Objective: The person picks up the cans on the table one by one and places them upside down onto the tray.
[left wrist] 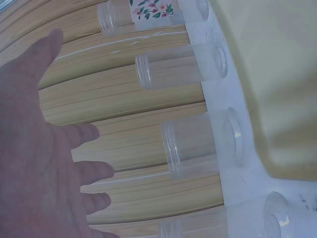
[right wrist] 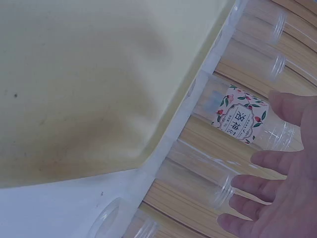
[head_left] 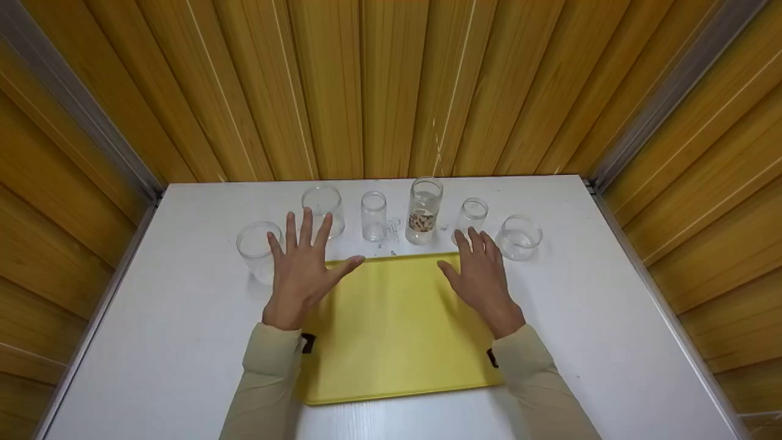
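My left hand (head_left: 299, 269) hovers over the left edge of a yellow tray (head_left: 397, 330), fingers spread wide and holding nothing. Over the tray's right edge is my right hand (head_left: 482, 284), its fingers loosely extended, also holding nothing. Transparent jars stand in an arc behind the tray. Nearest the left hand are a jar (head_left: 258, 247) and a wide jar (head_left: 314, 198), partly covered by its fingers. A narrow jar (head_left: 374, 217) and a tall jar with a floral label (right wrist: 242, 116) stand mid-row. Beyond the right fingertips are a small jar (head_left: 474, 211) and a short wide jar (head_left: 520, 238).
The white table (head_left: 153, 342) carries the tray and jars. Wood-patterned panels (head_left: 391, 91) rise behind and at both sides, with grey metal posts (head_left: 666, 79) at the corners. Small dark marks (head_left: 394, 229) show on the tabletop between the middle jars.
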